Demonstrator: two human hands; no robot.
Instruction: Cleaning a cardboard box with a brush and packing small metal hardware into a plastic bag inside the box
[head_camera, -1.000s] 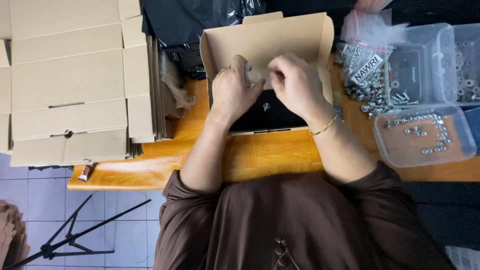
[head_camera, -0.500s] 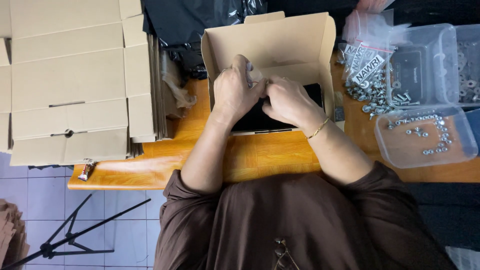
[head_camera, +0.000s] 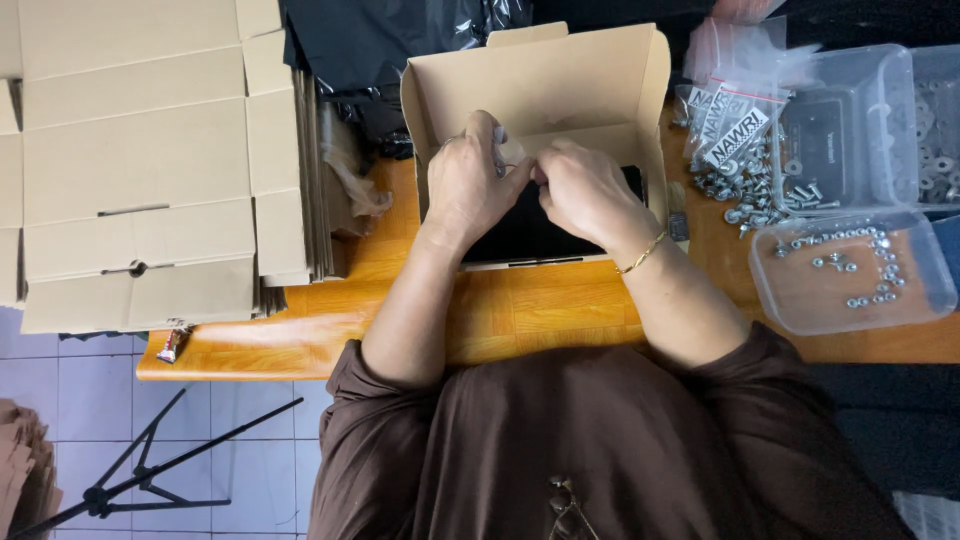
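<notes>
— Two hands over that open cardboard box (head_camera: 545, 95)?
— Yes. The left hand (head_camera: 470, 185) and right hand (head_camera: 585, 190) meet above its dark inside, fingers pinched narrow on a small pale thing (head_camera: 513, 152), too small to identify. The box stands on the orange desk (head_camera: 520, 310).

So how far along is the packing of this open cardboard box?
Done: the cardboard box is folded up and open, with a black item lying inside. In hand: the left hand and right hand meet over the box, pinching something small and pale that I cannot identify. Left: the lid is not yet closed, a stack of flat boxes waits unfolded, and loose screws lie beside the tubs.
</notes>
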